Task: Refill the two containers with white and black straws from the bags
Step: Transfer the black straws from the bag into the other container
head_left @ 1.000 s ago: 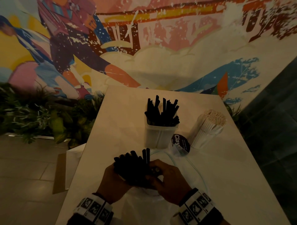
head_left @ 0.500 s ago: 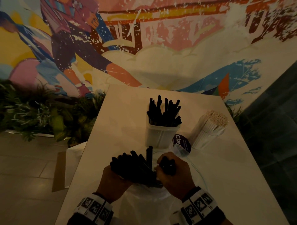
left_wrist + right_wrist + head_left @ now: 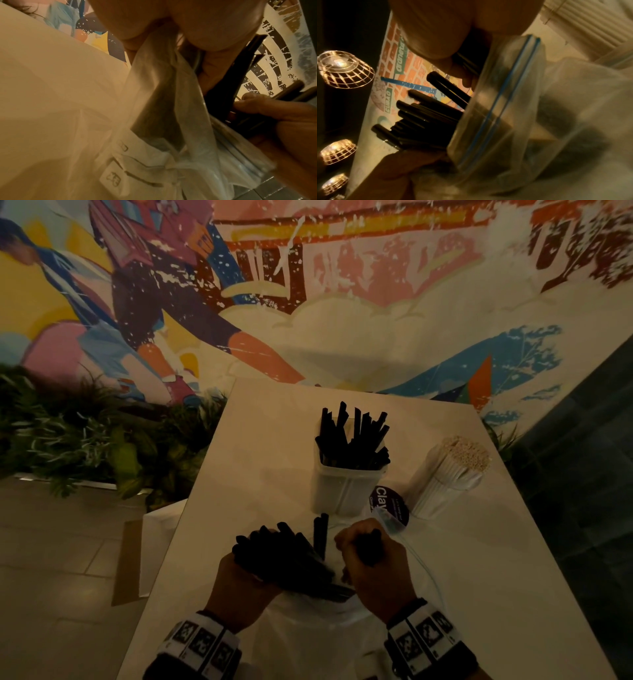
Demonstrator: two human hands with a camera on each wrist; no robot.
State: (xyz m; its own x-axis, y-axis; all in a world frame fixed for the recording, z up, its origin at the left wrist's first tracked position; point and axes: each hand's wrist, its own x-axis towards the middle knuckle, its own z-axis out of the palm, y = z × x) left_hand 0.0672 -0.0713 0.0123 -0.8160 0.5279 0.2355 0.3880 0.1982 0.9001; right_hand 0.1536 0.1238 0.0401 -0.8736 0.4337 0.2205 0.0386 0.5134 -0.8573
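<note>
Black straws jut from the bag, left hand gripping them, right hand fisted round a few

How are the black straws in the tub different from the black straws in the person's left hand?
The tub straws stand nearly upright in the tub, while the bag straws lean over toward the left. The tub straws stand alone at the table's middle, untouched; the bag straws stick out of a clear zip bag, held by the left hand. Both bunches are black.
</note>
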